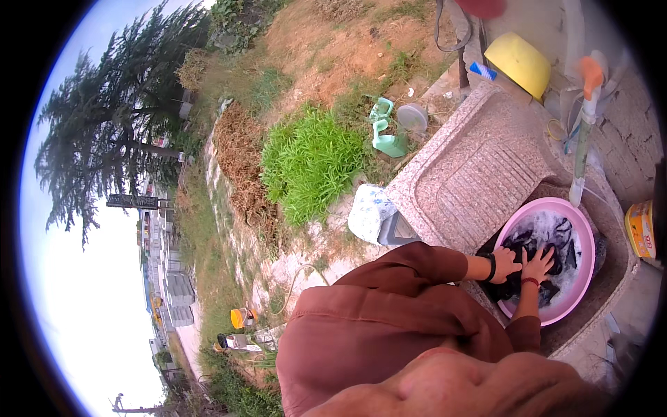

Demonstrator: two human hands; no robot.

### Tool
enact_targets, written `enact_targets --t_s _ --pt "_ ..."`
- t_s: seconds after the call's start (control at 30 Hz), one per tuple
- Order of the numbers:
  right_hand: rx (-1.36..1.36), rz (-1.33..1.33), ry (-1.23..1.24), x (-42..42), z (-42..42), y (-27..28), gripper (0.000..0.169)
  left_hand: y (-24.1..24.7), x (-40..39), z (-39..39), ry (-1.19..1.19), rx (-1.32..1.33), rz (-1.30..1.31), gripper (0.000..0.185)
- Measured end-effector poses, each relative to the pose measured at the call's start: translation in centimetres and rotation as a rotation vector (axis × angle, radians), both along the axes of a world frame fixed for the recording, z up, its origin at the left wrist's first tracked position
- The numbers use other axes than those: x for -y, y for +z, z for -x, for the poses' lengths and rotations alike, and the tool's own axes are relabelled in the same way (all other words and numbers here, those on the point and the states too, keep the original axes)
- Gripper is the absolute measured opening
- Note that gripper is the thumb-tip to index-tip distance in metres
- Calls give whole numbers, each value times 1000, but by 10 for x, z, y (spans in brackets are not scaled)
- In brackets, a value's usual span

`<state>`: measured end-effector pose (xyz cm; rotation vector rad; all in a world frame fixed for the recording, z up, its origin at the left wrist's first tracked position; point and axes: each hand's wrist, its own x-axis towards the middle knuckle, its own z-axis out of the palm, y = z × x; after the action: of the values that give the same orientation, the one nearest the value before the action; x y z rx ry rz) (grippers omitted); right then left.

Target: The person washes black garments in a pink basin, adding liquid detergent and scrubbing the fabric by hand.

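A pink plastic basin (589, 260) sits in the sink hollow of a speckled stone washboard sink. It holds dark wet cloth (563, 255) and foamy water. My left hand (505, 264), with a black wristband, lies on the dark cloth at the basin's near-left side; its fingertips are partly hidden, so its hold is unclear. Beside it, my right hand (536, 267), with a red bracelet, rests on the cloth with its fingers spread. The ribbed stone washboard (484, 182) slopes beyond my left hand.
A pipe with an orange-handled tap (586, 125) stands over the basin's far edge. A yellow bowl (518, 65) and a blue-and-white brush (482, 71) lie beyond the washboard. An orange-yellow tub (640, 229) is at right. A cloth-covered stool (370, 213) stands left of the sink.
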<state>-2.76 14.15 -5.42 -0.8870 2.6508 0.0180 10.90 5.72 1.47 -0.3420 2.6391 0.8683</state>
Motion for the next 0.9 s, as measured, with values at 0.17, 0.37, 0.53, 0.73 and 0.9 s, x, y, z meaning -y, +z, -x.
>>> enact_targets --t_s 0.17,0.37,0.53,0.73,0.9 --pt "-12 -272 82 18 23 -46 64 1 18 31 -74 150 23 48" --pt "76 -459 195 19 18 -97 63 -36 18 44 -184 251 141 45" --pt "134 -517 226 19 34 -118 62 -52 14 95 -354 525 205 52" --pt "347 -510 308 24 68 -78 62 -104 19 103 -414 600 106 75" --pt "369 40 378 4 92 53 50 -11 40 56 -288 279 106 69"
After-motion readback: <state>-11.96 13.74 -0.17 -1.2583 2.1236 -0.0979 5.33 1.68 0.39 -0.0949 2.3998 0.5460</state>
